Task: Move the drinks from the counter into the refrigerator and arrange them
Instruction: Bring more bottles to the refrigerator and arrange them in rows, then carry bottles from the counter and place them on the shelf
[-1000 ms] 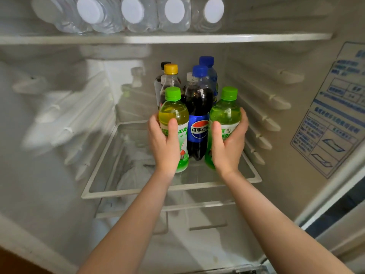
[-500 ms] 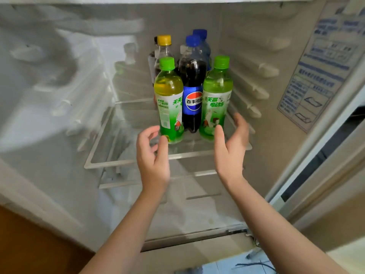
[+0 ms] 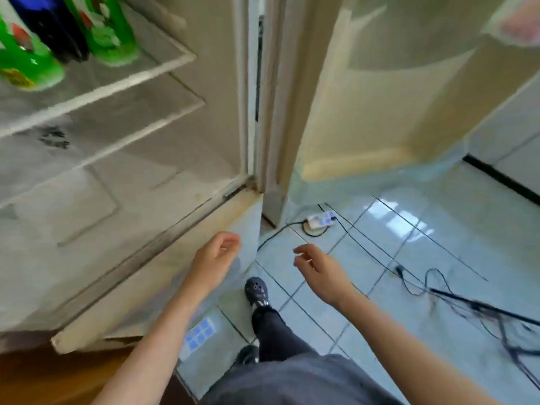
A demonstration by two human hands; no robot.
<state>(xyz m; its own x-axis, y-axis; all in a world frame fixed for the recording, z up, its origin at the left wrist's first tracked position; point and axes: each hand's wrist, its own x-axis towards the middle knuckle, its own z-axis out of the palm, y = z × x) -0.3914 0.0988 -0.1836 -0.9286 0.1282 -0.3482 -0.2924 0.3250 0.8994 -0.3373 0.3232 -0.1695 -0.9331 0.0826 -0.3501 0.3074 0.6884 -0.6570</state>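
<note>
Hanging loose at lower centre, my left hand (image 3: 216, 257) and right hand (image 3: 320, 271) are holding nothing, their fingers lightly curled and relaxed above the tiled floor (image 3: 409, 258). The drinks are standing on the glass shelf (image 3: 163, 68) inside the refrigerator (image 3: 216, 112) at upper left: a green bottle (image 3: 26, 64), a dark cola bottle (image 3: 55, 33) and a second green bottle (image 3: 108, 33), with only their lower parts showing. A power strip (image 3: 320, 220) is lying on the tiles at centre.

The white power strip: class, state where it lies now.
In the head view, the power strip lies right of centre on the tiled floor, by the foot of the open refrigerator door, beyond the right hand.
</note>
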